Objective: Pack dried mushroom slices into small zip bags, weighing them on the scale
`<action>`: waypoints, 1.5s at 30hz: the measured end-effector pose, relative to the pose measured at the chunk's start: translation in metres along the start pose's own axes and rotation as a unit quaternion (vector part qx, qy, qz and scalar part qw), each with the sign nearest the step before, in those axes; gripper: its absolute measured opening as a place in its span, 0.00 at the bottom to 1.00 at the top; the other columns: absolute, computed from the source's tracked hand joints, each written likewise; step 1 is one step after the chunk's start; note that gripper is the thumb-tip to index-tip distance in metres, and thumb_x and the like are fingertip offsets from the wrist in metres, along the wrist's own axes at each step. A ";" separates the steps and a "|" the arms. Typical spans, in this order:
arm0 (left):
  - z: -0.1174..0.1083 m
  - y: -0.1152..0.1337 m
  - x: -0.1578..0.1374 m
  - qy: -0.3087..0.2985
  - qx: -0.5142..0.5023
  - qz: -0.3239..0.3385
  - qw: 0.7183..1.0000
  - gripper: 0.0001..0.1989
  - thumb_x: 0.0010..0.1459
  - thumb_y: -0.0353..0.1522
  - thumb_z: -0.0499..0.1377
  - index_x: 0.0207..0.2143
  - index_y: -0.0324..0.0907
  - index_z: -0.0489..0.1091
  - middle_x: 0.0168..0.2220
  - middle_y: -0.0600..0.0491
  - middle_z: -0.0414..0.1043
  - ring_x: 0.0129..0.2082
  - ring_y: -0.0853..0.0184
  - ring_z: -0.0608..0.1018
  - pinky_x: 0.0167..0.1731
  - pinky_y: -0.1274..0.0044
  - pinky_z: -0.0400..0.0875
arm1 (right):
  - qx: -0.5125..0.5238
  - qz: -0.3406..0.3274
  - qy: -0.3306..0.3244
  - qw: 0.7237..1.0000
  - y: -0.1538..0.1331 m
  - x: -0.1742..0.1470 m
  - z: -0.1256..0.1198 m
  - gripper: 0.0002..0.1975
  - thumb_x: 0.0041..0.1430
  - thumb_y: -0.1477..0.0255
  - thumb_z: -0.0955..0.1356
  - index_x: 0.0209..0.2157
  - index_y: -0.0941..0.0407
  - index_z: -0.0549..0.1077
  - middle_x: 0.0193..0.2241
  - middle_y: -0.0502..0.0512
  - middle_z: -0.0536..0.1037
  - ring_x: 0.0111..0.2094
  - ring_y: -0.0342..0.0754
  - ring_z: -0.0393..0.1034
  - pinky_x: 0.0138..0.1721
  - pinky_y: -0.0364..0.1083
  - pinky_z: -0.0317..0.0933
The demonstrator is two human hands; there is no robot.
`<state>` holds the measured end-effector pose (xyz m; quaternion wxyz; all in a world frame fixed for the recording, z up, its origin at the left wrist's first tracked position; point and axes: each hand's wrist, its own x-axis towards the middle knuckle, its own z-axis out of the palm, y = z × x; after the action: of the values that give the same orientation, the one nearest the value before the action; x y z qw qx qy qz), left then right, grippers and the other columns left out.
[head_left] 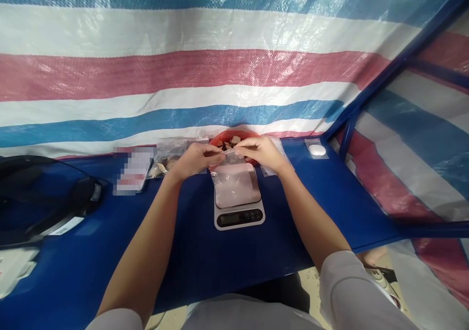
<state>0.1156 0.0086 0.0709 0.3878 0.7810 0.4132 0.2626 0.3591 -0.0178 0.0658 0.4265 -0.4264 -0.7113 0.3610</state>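
Note:
Between my two hands hangs a clear plastic bag [226, 176], its top edge pinched on both sides. My left hand [196, 160] is closed on the bag's left edge, and my right hand [262, 153] is closed on its right edge. Below the bag lies a white kitchen scale [240, 193] with a dark display and several buttons at its near side. Behind my hands, partly hidden by them, sits a red bag or basket [229, 135] holding brownish and pale pieces.
Left of my hands lie clear bags [172, 149] with pale pieces inside, and a phone-like item [134, 171], partly blurred. Farther left are a black headset [78, 193] and a white box [16, 269]. A small bag with a white object [317, 150] lies right, near a blue frame [346, 137].

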 end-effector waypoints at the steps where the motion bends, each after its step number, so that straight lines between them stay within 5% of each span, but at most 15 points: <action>1: -0.001 0.000 0.000 0.010 -0.002 -0.004 1.000 0.19 0.54 0.49 0.65 0.36 0.44 0.82 0.30 0.52 0.80 0.27 0.67 0.76 0.28 0.78 0.69 | 0.005 0.001 0.000 1.000 0.000 0.000 -0.002 0.11 0.59 0.61 0.73 0.35 0.53 0.83 0.31 0.51 0.83 0.33 0.48 0.76 0.36 0.46 0.69; 9: -0.003 0.004 -0.004 0.037 -0.035 -0.003 0.999 0.21 0.54 0.52 0.64 0.33 0.43 0.80 0.28 0.52 0.79 0.27 0.65 0.77 0.31 0.75 0.72 | -0.050 -0.034 -0.041 0.997 -0.003 0.002 0.000 0.13 0.61 0.60 0.71 0.41 0.53 0.83 0.34 0.51 0.83 0.31 0.46 0.75 0.36 0.45 0.66; 16: 0.002 0.004 -0.003 0.179 0.095 0.036 0.979 0.20 0.54 0.49 0.64 0.38 0.42 0.79 0.37 0.49 0.80 0.29 0.66 0.75 0.34 0.74 0.70 | -0.156 -0.036 -0.018 0.987 -0.005 0.008 0.008 0.08 0.62 0.70 0.70 0.37 0.50 0.85 0.34 0.48 0.83 0.34 0.46 0.75 0.39 0.45 0.63; 19: 0.005 0.014 -0.005 0.216 0.153 0.043 0.963 0.16 0.58 0.44 0.61 0.30 0.41 0.78 0.30 0.52 0.78 0.26 0.67 0.73 0.32 0.75 0.67 | -0.177 -0.030 0.009 0.984 -0.008 0.008 0.007 0.08 0.61 0.72 0.70 0.35 0.51 0.85 0.31 0.47 0.83 0.31 0.45 0.74 0.37 0.44 0.61; 25: 0.020 0.022 -0.004 0.109 -0.006 -0.061 0.992 0.26 0.62 0.48 0.56 0.19 0.41 0.73 0.18 0.52 0.73 0.19 0.68 0.72 0.24 0.75 0.66 | -0.187 -0.036 0.008 0.982 -0.013 0.006 0.008 0.08 0.62 0.70 0.71 0.37 0.50 0.85 0.29 0.47 0.82 0.28 0.44 0.71 0.35 0.44 0.60; 32: 0.022 0.008 0.001 0.100 -0.239 -0.171 0.951 0.18 0.49 0.44 0.68 0.26 0.36 0.78 0.23 0.48 0.76 0.18 0.69 0.73 0.18 0.78 0.66 | -0.146 -0.064 -0.042 0.986 -0.009 0.007 0.011 0.07 0.61 0.67 0.73 0.39 0.50 0.85 0.31 0.51 0.82 0.32 0.46 0.71 0.35 0.45 0.61; 39: 0.025 0.010 0.001 0.079 -0.262 -0.157 0.949 0.18 0.47 0.44 0.71 0.25 0.36 0.78 0.23 0.50 0.76 0.19 0.71 0.72 0.18 0.80 0.63 | -0.089 -0.008 -0.054 0.995 -0.004 0.007 0.011 0.11 0.61 0.65 0.72 0.41 0.57 0.83 0.29 0.50 0.79 0.25 0.41 0.68 0.33 0.44 0.62; 45: 0.031 0.010 0.002 0.064 -0.222 -0.120 0.965 0.20 0.50 0.47 0.69 0.23 0.38 0.77 0.22 0.51 0.75 0.21 0.72 0.72 0.19 0.80 0.62 | -0.064 0.046 -0.094 0.992 -0.007 0.007 0.011 0.11 0.61 0.66 0.70 0.30 0.58 0.80 0.22 0.48 0.74 0.24 0.42 0.69 0.29 0.42 0.64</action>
<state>0.1433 -0.0056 0.0625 0.5526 0.6015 0.4593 0.3491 0.3446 -0.0158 0.0701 0.3125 -0.4494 -0.7494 0.3725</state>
